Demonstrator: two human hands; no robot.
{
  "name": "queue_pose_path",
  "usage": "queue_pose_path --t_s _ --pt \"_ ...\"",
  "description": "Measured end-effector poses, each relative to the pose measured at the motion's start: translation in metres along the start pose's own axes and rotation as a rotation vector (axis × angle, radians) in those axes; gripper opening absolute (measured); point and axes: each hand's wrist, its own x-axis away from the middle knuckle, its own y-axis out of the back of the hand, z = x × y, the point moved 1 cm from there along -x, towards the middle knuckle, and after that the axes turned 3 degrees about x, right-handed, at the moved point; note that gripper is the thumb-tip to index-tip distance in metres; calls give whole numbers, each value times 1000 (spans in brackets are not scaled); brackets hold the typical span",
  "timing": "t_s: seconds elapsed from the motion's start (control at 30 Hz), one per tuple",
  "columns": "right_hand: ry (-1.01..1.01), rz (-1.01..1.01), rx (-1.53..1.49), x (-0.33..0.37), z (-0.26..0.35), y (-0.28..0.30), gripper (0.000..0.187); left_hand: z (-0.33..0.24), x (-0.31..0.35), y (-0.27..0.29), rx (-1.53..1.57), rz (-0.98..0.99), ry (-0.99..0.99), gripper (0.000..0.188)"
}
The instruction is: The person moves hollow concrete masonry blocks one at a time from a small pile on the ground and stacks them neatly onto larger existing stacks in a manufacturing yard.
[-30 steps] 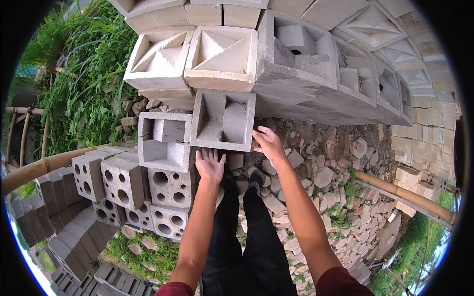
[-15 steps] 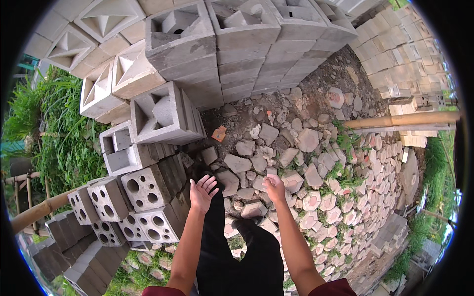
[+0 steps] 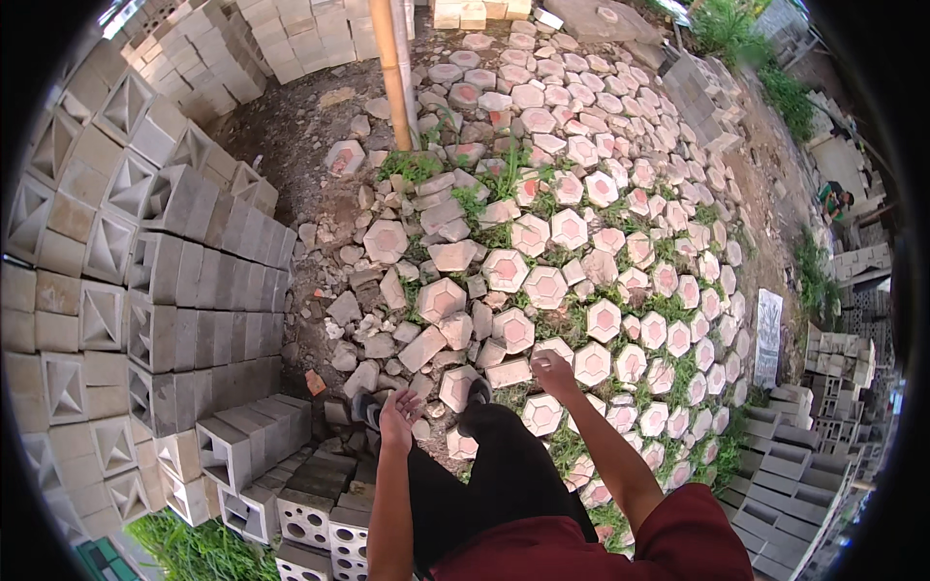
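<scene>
Grey concrete blocks (image 3: 257, 441), square-fronted, hollow-faced

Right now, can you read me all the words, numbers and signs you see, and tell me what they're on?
There are no words or numbers that I can read.
Pale panel with gray marks, at the right: too blurred to tell whether they are writing.
Hexagonal paving stones: I see colored shapes, no readable letters.
Stacked gray blocks: nothing readable.
Dark red shirt: no lettering that I can see.

Matt concrete blocks (image 3: 254, 443), rough pavers (image 3: 544, 288), bamboo pole (image 3: 389, 77)
</scene>
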Motion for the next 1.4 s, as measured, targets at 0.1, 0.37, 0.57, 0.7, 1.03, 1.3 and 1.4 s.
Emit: queue_pose_path --t_s 0.1,0.37,0.57,0.7,1.03,1.3,1.4 --pt "-21 -254 71 46 -53 63 39 -1 17 -78 -253 21 -4 43" --pt "-332 -558 -228 160 -98 107 31 -25 24 -221 -641 287 -86 42" --pt "-398 -649 -491 171 -144 90 33 -11 39 -326 -709 373 -125 42" --pt "-415 -647 -679 135 -125 146 31 -4 31 -370 -666 412 -105 44" --pt "-302 -721 -650 -82 -110 347 36 -2 -76 -572 -698 546 -84 35" --pt "-19 -765 -465 -222 -81 495 30 12 -142 -824 -868 760 -122 44" --pt "-58 -684 -676 -252 -82 528 31 26 -153 -891 -882 840 -148 40"
